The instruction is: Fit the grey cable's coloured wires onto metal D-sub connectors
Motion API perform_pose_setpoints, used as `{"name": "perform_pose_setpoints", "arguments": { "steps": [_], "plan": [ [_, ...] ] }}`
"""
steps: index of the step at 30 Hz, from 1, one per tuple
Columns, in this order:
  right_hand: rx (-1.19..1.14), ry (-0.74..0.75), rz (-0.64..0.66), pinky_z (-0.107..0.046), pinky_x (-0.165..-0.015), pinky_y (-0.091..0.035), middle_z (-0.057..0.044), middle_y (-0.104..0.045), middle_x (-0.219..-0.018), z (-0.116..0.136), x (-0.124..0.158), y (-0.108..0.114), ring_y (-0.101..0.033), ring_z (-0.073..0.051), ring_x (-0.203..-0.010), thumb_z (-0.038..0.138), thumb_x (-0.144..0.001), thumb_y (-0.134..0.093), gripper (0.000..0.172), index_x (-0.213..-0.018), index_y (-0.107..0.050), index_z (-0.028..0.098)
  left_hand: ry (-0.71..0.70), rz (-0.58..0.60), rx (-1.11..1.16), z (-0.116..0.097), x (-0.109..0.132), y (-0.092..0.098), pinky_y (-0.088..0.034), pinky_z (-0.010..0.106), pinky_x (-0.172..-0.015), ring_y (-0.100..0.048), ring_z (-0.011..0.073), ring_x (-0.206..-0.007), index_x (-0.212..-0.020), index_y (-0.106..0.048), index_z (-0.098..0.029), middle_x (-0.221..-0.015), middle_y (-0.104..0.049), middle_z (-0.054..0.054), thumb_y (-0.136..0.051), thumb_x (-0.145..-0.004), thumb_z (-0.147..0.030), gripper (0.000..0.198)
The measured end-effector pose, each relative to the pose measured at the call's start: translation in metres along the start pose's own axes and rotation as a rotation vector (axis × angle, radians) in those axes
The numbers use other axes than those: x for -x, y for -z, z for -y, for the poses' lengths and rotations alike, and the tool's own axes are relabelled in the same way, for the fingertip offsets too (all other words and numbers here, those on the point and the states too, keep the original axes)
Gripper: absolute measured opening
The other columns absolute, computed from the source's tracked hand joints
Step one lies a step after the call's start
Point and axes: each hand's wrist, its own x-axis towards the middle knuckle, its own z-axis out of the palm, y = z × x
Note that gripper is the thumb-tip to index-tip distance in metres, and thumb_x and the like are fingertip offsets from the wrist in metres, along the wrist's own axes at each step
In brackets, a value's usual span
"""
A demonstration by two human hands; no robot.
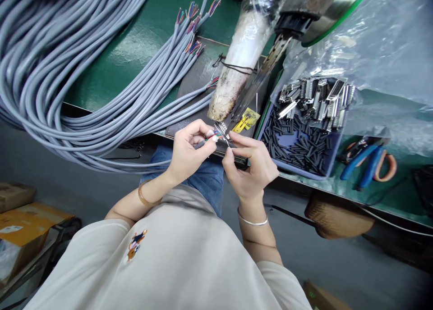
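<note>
My left hand [192, 145] is closed in a pinch round the end of a grey cable [199, 144], with white coverings on its fingertips. Coloured wires [217, 133] fan out of that end towards a small metal pin connector [221, 127] just beyond the fingers. On the other side of the connector, my right hand [250, 161] pinches a thin, light wire [228, 143] between thumb and forefinger. The fingertips of both hands almost meet. Right above the connector ends a stained white tube [233, 71], which hides part of the work spot.
A bundle of grey cables [135, 93] with stripped ends covers the left. At right, a blue tray [321, 170] holds black sleeves [304, 150] and metal connectors [318, 98]. Blue-handled pliers [370, 163] lie beside it. A dark slotted bar [260, 73] slants down near the tube.
</note>
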Motion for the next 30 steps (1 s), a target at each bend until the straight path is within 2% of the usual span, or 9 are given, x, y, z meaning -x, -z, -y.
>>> {"name": "perform_pose_setpoints", "arguments": {
  "steps": [6,15,20,25,28,30],
  "plan": [
    [-0.009,-0.070,-0.017,-0.033,-0.077,-0.064,-0.003,-0.080,-0.102,0.0019,0.0020,0.0005,-0.078,-0.018,-0.090,0.016,-0.090,-0.068,0.012,-0.088,-0.061,0.025,0.013,0.005,0.002,0.0007,0.0035,0.0006,-0.039,0.015,-0.049,-0.045,0.0013,-0.053,-0.072,-0.059,-0.016,-0.076,-0.061,-0.003,-0.072,-0.074,-0.017,0.014],
    [0.003,-0.078,-0.024,-0.034,-0.079,-0.064,-0.001,-0.080,-0.100,0.0040,-0.0030,0.0005,-0.077,-0.018,-0.089,0.015,-0.088,-0.071,0.011,-0.089,-0.066,0.024,-0.024,-0.044,-0.095,0.0014,0.0047,-0.0037,-0.037,0.015,-0.052,-0.044,0.0032,-0.057,-0.070,-0.056,-0.017,-0.071,-0.056,-0.004,-0.070,-0.073,-0.014,0.015],
    [0.007,-0.070,-0.025,-0.035,-0.080,-0.065,-0.001,-0.080,-0.101,0.0036,-0.0050,0.0025,-0.077,-0.018,-0.090,0.015,-0.087,-0.074,0.012,-0.091,-0.069,0.025,-0.090,-0.035,-0.126,0.0005,0.0050,-0.0026,-0.039,0.016,-0.052,-0.046,0.0030,-0.057,-0.072,-0.058,-0.017,-0.076,-0.063,-0.002,-0.072,-0.076,-0.016,0.014],
    [0.026,-0.051,-0.011,-0.033,-0.080,-0.065,-0.001,-0.080,-0.104,0.0072,-0.0050,0.0042,-0.078,-0.018,-0.092,0.013,-0.087,-0.074,0.015,-0.094,-0.069,0.026,-0.096,-0.010,-0.137,0.0002,0.0053,-0.0015,-0.038,0.016,-0.051,-0.048,0.0037,-0.058,-0.073,-0.059,-0.017,-0.081,-0.066,0.000,-0.070,-0.076,-0.014,0.012],
    [-0.007,-0.084,-0.027,-0.030,-0.075,-0.064,-0.001,-0.081,-0.104,0.0067,-0.0012,0.0042,-0.079,-0.018,-0.091,0.013,-0.089,-0.070,0.015,-0.098,-0.068,0.025,-0.098,-0.013,-0.117,-0.0008,0.0035,-0.0021,-0.037,0.016,-0.051,-0.046,0.0034,-0.056,-0.071,-0.058,-0.017,-0.077,-0.064,-0.001,-0.068,-0.075,-0.014,0.011],
    [-0.043,-0.110,-0.086,-0.027,-0.060,-0.060,0.001,-0.080,-0.095,0.0023,0.0018,0.0046,-0.077,-0.016,-0.075,0.014,-0.091,-0.068,0.018,-0.104,-0.069,0.026,-0.077,-0.014,-0.106,-0.0009,0.0026,-0.0023,-0.035,0.016,-0.051,-0.043,0.0030,-0.055,-0.069,-0.056,-0.017,-0.073,-0.061,-0.002,-0.067,-0.074,-0.013,0.012]
  ]
}}
